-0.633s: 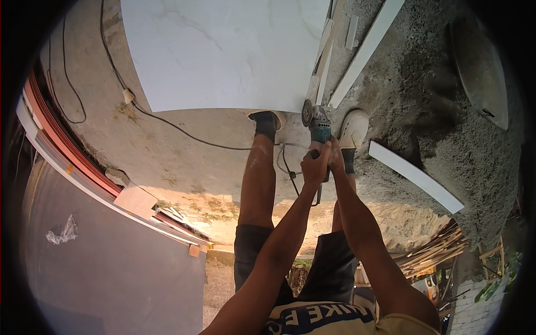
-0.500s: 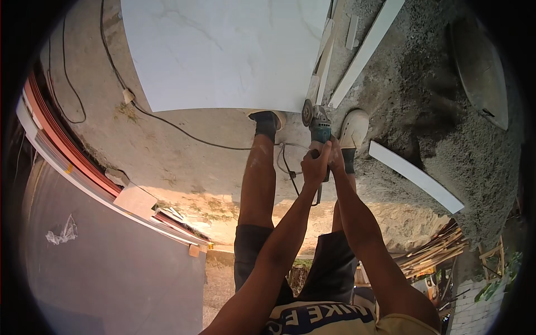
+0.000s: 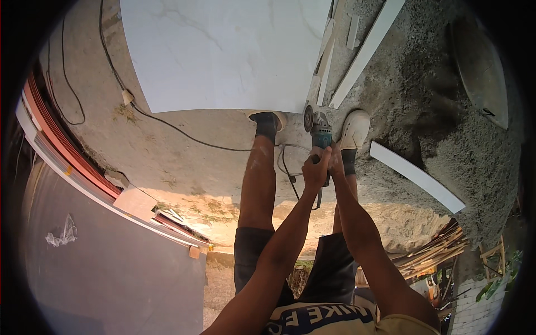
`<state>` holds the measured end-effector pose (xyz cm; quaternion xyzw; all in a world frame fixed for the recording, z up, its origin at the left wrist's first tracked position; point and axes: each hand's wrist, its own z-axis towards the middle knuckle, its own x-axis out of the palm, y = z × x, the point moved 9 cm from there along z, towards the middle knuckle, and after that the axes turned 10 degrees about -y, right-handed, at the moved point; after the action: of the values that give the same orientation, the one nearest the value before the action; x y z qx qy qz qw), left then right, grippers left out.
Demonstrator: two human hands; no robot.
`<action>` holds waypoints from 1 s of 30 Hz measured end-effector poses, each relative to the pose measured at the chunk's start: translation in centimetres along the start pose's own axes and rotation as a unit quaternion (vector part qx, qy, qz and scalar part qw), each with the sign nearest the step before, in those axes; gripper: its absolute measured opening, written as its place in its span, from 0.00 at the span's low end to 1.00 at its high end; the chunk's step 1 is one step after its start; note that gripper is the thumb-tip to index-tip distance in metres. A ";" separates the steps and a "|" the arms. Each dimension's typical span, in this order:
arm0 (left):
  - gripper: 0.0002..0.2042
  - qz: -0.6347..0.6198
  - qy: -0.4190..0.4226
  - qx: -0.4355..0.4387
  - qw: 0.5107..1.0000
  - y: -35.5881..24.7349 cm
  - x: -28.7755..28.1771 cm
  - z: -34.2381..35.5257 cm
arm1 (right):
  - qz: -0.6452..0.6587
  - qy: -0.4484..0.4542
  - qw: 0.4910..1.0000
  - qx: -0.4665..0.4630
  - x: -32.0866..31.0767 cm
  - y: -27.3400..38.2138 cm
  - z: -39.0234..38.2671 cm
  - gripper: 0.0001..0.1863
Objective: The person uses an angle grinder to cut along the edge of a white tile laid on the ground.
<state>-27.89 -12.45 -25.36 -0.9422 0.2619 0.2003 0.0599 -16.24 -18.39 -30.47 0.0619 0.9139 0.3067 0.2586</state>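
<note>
Both my hands grip a teal angle grinder (image 3: 322,139) in front of me, its head pointing away. My left hand (image 3: 316,171) is closed round the left side of its body. My right hand (image 3: 336,161) wraps the other side, its fingers partly hidden. The round cutting disc (image 3: 308,118) stands upright on the grinder's left, just off the near right corner of a large white marbled slab (image 3: 223,61). I cannot tell whether the disc is spinning. A dark cord hangs from the grinder's rear end.
Narrow white strips (image 3: 365,56) lie beside the slab's right edge. A loose white strip (image 3: 416,176) rests on gravel to the right. A cable (image 3: 184,134) with a plug joint crosses the ground at left. My shoes (image 3: 355,129) stand close to the grinder. Wood sticks (image 3: 432,254) are piled behind at right.
The grinder and both hands have drawn back slightly toward me, so its disc sits a little farther from the slab's corner. The slab and strips have stayed put.
</note>
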 end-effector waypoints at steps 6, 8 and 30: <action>0.40 0.086 0.067 0.072 0.991 -4.6 2.9 -4.2 | 0.111 -0.112 0.987 0.039 -5.1 -5.8 -0.7 0.27; 0.40 0.100 0.072 0.098 0.988 -5.8 3.8 -4.4 | 0.149 -0.135 0.978 0.053 -6.5 -4.3 -0.3 0.27; 0.37 0.166 0.054 0.257 0.951 -14.5 11.9 -4.3 | 0.370 -0.218 0.873 0.229 -14.7 4.7 6.9 0.31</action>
<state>-9.63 -6.54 -26.20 -0.8476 0.4599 0.0824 0.2516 -0.28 -14.98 -26.01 0.5185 0.7892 0.1405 0.2974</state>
